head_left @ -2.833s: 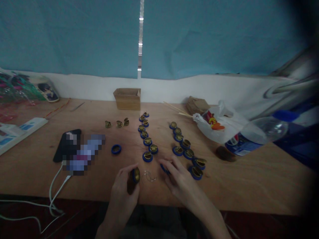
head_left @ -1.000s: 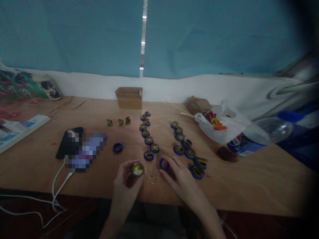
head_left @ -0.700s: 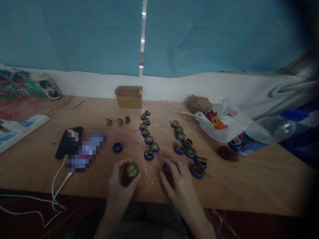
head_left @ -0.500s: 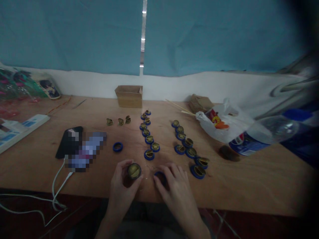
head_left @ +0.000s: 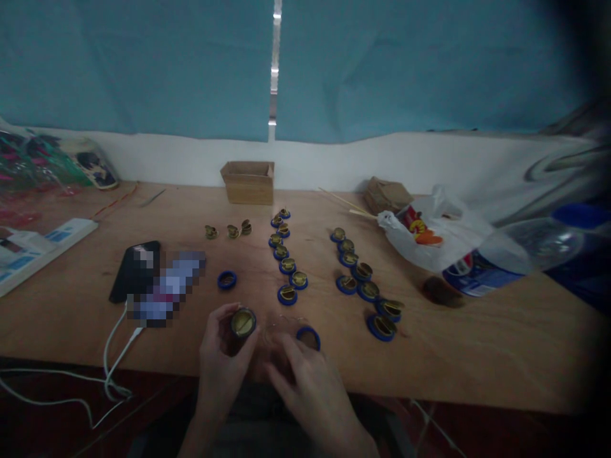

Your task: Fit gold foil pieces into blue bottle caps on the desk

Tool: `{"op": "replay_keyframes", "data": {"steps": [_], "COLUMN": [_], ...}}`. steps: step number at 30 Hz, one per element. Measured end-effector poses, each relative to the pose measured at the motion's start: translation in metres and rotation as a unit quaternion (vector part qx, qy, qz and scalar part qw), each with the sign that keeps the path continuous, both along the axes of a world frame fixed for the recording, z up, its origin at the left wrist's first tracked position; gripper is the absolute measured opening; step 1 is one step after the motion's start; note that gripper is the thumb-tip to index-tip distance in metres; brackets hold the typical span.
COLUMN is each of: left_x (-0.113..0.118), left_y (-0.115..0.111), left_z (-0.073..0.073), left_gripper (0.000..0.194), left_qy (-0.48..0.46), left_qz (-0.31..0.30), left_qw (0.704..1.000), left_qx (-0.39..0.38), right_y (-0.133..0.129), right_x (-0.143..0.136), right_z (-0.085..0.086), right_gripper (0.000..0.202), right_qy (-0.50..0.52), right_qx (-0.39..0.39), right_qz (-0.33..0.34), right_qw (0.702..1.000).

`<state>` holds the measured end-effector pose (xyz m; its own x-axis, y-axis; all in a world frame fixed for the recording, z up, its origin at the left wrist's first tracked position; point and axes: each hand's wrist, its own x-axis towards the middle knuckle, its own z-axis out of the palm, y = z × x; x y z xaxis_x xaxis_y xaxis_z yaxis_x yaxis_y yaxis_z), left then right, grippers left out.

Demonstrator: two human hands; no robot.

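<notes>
My left hand (head_left: 220,359) is closed around a round brass-coloured piece (head_left: 244,322) with a dark rim and a line across its face, held just above the table's near edge. To its right is my right hand (head_left: 305,372), slightly blurred, thumb and fingers apart and nothing seen between them. Just beyond its knuckles a blue ring (head_left: 309,338) lies on the table. Another blue ring (head_left: 226,280) rests farther off, beyond my left hand. Several brass pieces seated in blue rings form one row (head_left: 287,266) in the middle and another row (head_left: 361,272) to the right.
Three loose brass pieces (head_left: 232,231) lie near an open cardboard box (head_left: 249,184). On the left are a black phone (head_left: 135,270), a second, pixelated phone (head_left: 169,286), white cables and a power strip (head_left: 50,254). A plastic bag (head_left: 424,235) and a drink bottle (head_left: 501,261) occupy the right.
My right hand has let go of the blue ring and moved left toward my left hand. My left hand has shifted slightly left with the brass piece.
</notes>
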<state>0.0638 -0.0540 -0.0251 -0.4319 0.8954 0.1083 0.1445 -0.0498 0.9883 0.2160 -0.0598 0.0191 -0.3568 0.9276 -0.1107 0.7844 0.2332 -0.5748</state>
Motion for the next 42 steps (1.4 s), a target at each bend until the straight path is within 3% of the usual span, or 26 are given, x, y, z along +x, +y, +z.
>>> {"op": "replay_keyframes", "data": {"steps": [11,18,26,31,34,38,42], "left_x": [0.0,-0.001,0.001,0.002,0.003,0.008,0.014], "left_y": [-0.001,-0.001,-0.001,-0.003,-0.005,-0.01,-0.014], "left_z": [0.002,0.002,0.004,0.008,0.012,0.02,0.03], "left_gripper": [0.043,0.042,0.042,0.041,0.043,0.049,0.053], "left_qy": [-0.003,0.004,0.013,0.018,0.041,0.11,0.144], "left_qz": [-0.013,-0.016,-0.011,-0.006,-0.037,-0.082,-0.108], "left_qw": [1.0,1.0,1.0,1.0,0.998,0.989,0.981], "left_qx": [-0.007,-0.007,-0.001,0.011,0.035,0.061,0.07], "right_y": [0.009,0.005,0.005,0.004,0.004,0.008,0.013], "right_x": [-0.009,-0.01,-0.012,-0.005,0.003,0.017,0.029], "right_z": [0.001,0.002,-0.003,0.002,0.007,0.012,0.013], "right_gripper": [0.016,0.021,0.022,0.02,0.015,0.01,0.017], "right_qy": [-0.041,0.005,0.077,0.16,0.268,0.441,0.528], "right_qx": [-0.017,0.014,-0.024,0.017,0.02,-0.073,-0.134], "right_qz": [0.019,0.003,0.025,0.022,-0.027,-0.123,-0.136], "right_qw": [0.999,1.0,0.996,0.987,0.963,0.886,0.828]}}
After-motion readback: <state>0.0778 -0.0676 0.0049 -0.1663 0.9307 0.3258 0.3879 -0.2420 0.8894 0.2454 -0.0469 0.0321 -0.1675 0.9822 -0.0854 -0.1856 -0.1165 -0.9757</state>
